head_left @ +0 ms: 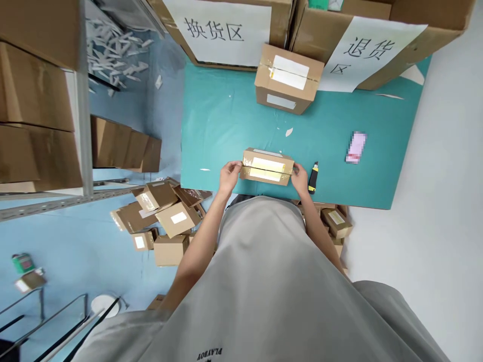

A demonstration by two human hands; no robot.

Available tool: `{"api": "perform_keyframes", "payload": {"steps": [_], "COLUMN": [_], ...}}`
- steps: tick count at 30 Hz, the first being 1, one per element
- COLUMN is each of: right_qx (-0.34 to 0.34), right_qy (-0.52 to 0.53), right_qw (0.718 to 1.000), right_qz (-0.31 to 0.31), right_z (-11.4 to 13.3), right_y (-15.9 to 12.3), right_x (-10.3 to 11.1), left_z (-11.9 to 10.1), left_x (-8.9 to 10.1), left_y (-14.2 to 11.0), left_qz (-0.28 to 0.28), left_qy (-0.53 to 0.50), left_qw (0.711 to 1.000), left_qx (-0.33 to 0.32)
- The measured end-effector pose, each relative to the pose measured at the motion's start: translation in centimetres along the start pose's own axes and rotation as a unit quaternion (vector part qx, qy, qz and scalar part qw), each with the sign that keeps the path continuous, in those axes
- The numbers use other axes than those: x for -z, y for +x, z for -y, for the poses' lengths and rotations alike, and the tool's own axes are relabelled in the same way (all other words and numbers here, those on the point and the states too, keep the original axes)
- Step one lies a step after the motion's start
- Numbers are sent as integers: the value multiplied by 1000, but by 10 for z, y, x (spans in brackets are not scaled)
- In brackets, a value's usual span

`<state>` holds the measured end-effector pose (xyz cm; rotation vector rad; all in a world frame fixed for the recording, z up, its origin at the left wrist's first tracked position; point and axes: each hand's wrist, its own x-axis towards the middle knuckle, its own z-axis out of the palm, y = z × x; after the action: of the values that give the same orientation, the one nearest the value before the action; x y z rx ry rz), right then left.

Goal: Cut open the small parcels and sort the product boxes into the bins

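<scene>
Left hand (230, 176) pinching left end of taped box (267, 174); right hand (299, 178) pinching right end. Box between hands, near table (222, 118) edge. Utility knife (313, 178) just right of right hand.

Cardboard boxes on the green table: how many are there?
4: a small box between the left hand and right hand, a medium box beyond it, and, along the far side, a left carton and a right carton. Others inside may be hidden.
</scene>
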<state>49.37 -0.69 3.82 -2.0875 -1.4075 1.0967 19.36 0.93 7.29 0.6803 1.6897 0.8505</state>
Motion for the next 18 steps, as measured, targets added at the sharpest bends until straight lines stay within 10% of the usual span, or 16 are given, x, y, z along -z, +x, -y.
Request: {"api": "perform_keyframes", "payload": {"steps": [10, 18], "right_qx": [-63, 41], "right_qy": [163, -54], "right_qw": [985, 998], "right_qz": [-14, 11], "right_z": [44, 70], "right_y": [-16, 17], "right_x": [30, 16], "left_z": [-10, -6], "left_x": [4, 3], "left_y": [-14, -21], "left_qz": [51, 133], "left_qy": [71, 240], "left_qw": [994, 938], "left_qx": [-71, -212]}}
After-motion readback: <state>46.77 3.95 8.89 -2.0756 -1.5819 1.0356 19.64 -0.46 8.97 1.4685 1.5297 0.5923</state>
